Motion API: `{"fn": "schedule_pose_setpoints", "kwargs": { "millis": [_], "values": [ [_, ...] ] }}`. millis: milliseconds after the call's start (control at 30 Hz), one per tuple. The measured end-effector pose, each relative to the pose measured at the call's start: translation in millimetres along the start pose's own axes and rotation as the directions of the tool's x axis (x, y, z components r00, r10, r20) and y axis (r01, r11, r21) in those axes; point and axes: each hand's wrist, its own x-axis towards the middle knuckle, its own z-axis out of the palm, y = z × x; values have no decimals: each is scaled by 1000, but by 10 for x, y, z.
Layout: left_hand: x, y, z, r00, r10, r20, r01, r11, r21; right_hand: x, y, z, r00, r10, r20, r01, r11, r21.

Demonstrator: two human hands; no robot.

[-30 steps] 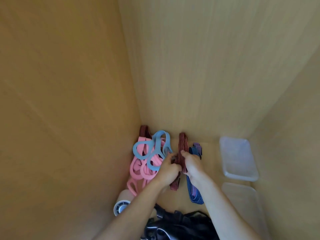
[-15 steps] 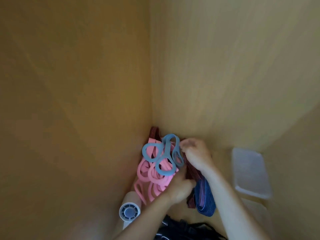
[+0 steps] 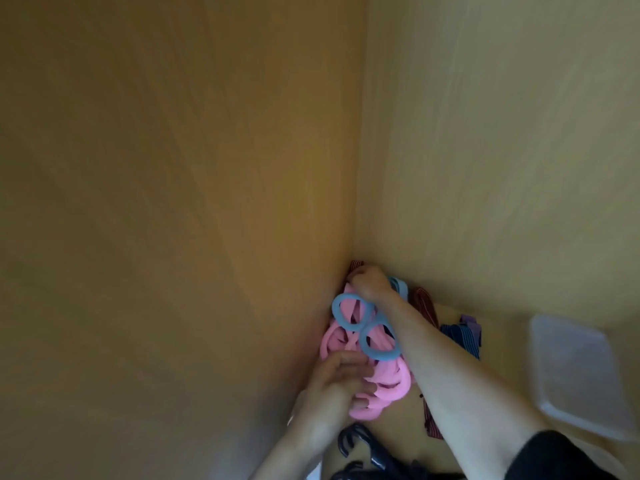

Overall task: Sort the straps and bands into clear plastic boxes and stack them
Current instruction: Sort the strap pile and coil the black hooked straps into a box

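Observation:
A pile of bands lies in the corner of a wooden compartment. Blue ring-shaped bands [image 3: 354, 311] lie on top of the pink bands [image 3: 393, 384]. My right hand [image 3: 369, 284] reaches over the pile into the back corner, its fingers curled on the end of a dark red striped strap [image 3: 356, 264] there. My left hand [image 3: 337, 379] grips the near side of the pink bands. Another red striped strap [image 3: 425, 304] and a blue striped strap [image 3: 462, 336] lie to the right, partly hidden by my right forearm.
Wooden walls close in at the left and back. A clear plastic box [image 3: 581, 375] sits at the right on the floor of the compartment. A purple strap end [image 3: 470, 322] shows beside the blue one. Black glossy items [image 3: 363, 452] lie at the bottom edge.
My right hand has left the middle red strap and moved left to the back corner over the blue bands. My left hand has dropped onto the pink bands. The view has shifted left.

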Motion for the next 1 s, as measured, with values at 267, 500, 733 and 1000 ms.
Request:
{"fn": "schedule_pose_setpoints", "kwargs": {
  "millis": [267,500,733,1000],
  "values": [
    [-77,70,-150,998,63,-24,-64,996,-67,-348,-268,-329,987,-7,-159,80,885,459],
    [-88,144,-37,996,94,2,-93,986,-135,-1060,-774,-986,939,-167,-301,330,687,648],
    [-203,254,68,990,139,-23,-139,946,-292,-1958,-939,-1578,886,-333,-323,459,523,718],
    [-64,311,442,915,359,-184,-333,930,158,-2861,-737,-1885,790,-508,-342,556,361,748]
  ]
}}
